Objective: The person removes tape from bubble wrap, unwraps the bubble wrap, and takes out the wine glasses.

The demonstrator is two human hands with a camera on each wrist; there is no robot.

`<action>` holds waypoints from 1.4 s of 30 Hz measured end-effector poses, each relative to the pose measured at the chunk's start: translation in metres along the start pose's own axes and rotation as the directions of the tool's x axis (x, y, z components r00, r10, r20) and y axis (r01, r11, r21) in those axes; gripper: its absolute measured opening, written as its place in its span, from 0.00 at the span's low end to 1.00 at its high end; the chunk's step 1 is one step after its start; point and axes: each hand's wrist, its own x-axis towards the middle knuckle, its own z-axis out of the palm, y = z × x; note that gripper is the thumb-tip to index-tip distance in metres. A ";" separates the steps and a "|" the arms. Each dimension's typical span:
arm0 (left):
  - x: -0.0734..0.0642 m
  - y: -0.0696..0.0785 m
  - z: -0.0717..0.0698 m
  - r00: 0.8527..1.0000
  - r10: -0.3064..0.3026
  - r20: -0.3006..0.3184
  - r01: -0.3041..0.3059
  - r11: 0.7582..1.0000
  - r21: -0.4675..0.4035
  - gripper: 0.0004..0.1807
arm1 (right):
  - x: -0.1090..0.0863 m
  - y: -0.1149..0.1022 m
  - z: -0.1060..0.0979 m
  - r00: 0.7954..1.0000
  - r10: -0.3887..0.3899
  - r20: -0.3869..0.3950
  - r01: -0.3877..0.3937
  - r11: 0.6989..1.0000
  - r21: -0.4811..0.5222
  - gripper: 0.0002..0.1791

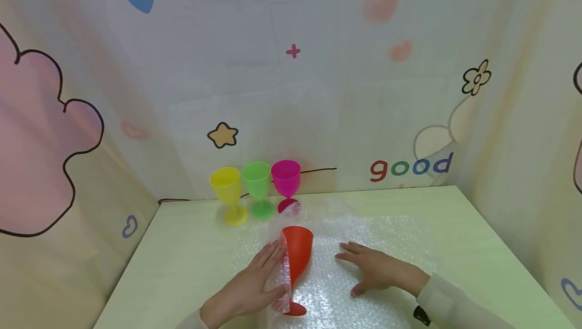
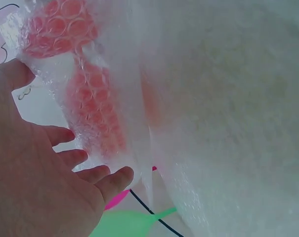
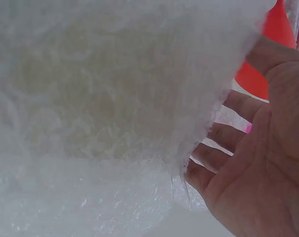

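A red plastic goblet lies on its side on a sheet of bubble wrap, its bowl toward the back and its foot near the front edge. A folded flap of the wrap covers its left side. My left hand rests along that flap with extended fingers, holding it against the goblet. In the left wrist view the goblet shows through the bubbles beside the fingertips. To the right of the goblet, my right hand is spread over the wrap. The right wrist view has these fingers at the sheet's edge.
Yellow, green and pink goblets stand upright in a row at the back of the pale table. Part of the wrap overlaps the pink one's foot. A printed curtain hangs behind and at both sides.
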 end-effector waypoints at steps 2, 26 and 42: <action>-0.002 -0.002 -0.002 1.000 -0.028 0.008 0.028 1.000 -0.007 0.46 | -0.001 0.000 0.000 1.000 0.005 0.005 -0.005 1.000 0.010 0.47; 0.019 0.012 -0.025 0.999 0.000 0.037 -0.007 0.982 0.186 0.44 | -0.004 0.000 0.003 0.999 0.044 -0.004 -0.044 0.999 0.027 0.47; 0.004 -0.033 -0.025 0.995 -0.049 0.092 0.023 0.965 0.261 0.59 | -0.007 -0.002 0.001 0.999 0.048 0.007 -0.048 0.998 0.044 0.47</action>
